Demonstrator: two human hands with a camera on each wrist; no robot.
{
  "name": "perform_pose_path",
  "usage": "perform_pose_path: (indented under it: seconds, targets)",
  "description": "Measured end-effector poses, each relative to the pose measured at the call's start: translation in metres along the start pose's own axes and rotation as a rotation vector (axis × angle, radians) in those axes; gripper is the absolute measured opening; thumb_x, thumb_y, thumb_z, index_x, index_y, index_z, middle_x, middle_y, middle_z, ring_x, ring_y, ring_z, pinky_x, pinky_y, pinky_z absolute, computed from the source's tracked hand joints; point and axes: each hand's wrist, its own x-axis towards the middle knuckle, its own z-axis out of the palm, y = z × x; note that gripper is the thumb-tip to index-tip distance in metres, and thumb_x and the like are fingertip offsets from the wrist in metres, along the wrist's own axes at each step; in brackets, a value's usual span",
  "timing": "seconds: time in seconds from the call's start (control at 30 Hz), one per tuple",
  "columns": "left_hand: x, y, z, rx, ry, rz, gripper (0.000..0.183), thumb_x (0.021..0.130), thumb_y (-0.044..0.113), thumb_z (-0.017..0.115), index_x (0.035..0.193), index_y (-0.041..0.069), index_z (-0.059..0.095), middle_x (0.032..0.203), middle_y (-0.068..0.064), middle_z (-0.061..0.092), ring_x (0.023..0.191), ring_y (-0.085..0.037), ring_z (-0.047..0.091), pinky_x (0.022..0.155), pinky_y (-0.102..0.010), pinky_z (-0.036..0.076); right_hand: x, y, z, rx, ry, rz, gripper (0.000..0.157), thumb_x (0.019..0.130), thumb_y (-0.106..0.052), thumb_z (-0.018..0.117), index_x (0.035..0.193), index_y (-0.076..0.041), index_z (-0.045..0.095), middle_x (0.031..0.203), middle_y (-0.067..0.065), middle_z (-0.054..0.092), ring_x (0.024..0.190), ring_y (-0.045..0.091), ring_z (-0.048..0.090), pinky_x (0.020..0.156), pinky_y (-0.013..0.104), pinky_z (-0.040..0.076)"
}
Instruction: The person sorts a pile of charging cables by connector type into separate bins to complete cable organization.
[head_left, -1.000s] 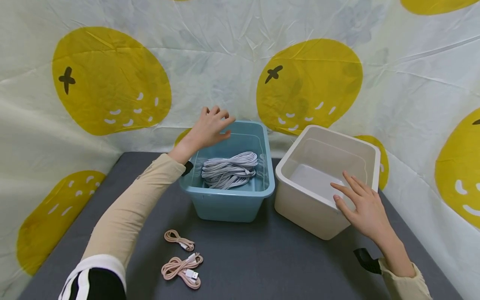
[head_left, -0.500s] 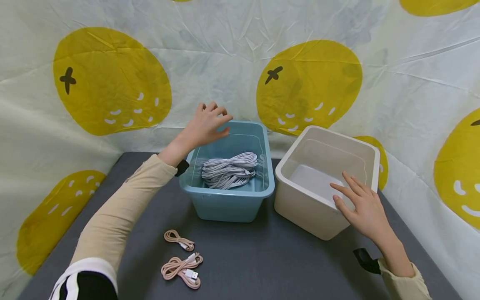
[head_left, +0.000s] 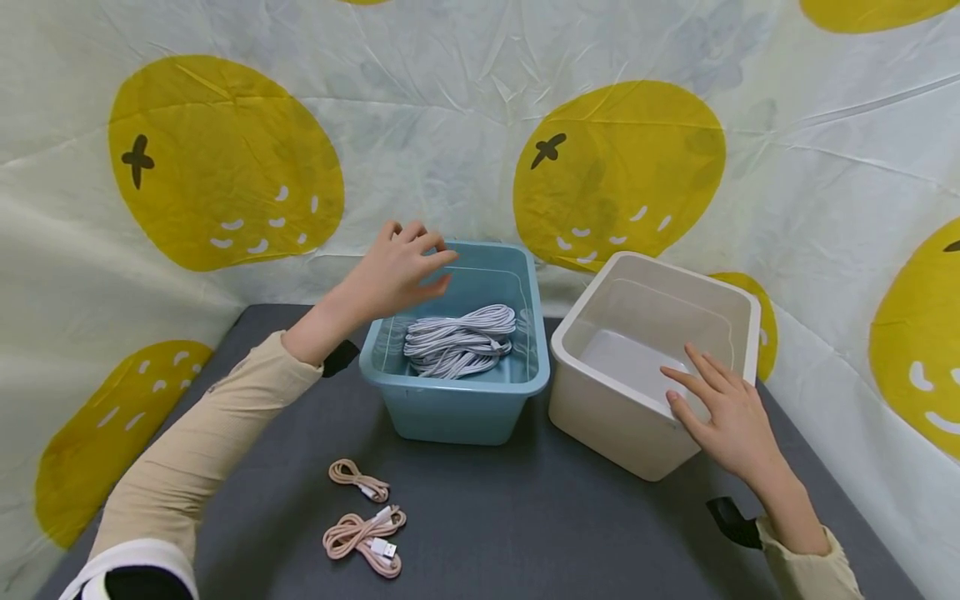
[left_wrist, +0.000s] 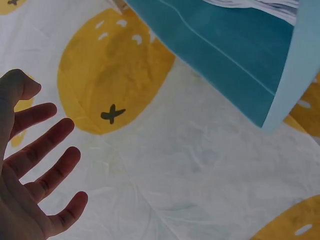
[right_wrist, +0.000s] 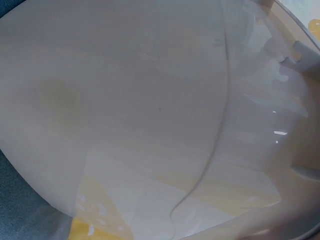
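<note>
Currently find grey cable bundle point(head_left: 459, 343) lying roughly crosswise in blue bin point(head_left: 453, 417), below and rightward of empty, loosely bent left hand point(head_left: 397, 271), nearer that than empty right hand point(head_left: 723, 425) splayed at beige bin point(head_left: 615, 421).

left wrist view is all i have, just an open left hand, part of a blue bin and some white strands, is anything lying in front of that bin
Observer: Yes, a small pink cable coil and a larger pink cable coil lie on the dark table, on the near side of the blue bin.
Operator: ok what stands to the right of the blue bin
Observer: In the head view, a beige bin stands there at an angle, and no cable shows inside it.
Operator: and the right hand
Observer: The right hand is at the beige bin's near right side, fingers spread; whether it touches the bin, I can't tell.
</note>
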Motion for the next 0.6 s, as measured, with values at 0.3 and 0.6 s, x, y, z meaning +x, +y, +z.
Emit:
perform_pose_path:
  seconds: [0.3, 0.6]
  targets:
    - [-0.022, 0.013, -0.011, -0.002, -0.005, 0.055, 0.022, 0.08, 0.023, 0.062, 0.1, 0.015, 0.063, 0.093, -0.005, 0.059, 0.086, -0.024, 0.047, 0.074, -0.042, 0.034, 0.001, 0.0, -0.001, -0.005, -0.004, 0.004, 0.035, 0.089, -0.029, 0.05, 0.118, -0.012, 0.058, 0.141, 0.017, 0.035, 0.125, 0.039, 0.032, 0.085, 0.059, 0.024]
    - [-0.044, 0.024, -0.019, 0.002, -0.002, 0.098, 0.025, 0.076, 0.023, 0.067, 0.099, 0.015, 0.063, 0.092, -0.004, 0.059, 0.087, -0.024, 0.05, 0.074, -0.043, 0.037, 0.001, 0.0, 0.0, -0.004, -0.006, 0.006, 0.035, 0.089, -0.028, 0.05, 0.118, -0.011, 0.058, 0.141, 0.017, 0.034, 0.127, 0.038, 0.031, 0.085, 0.059, 0.024]
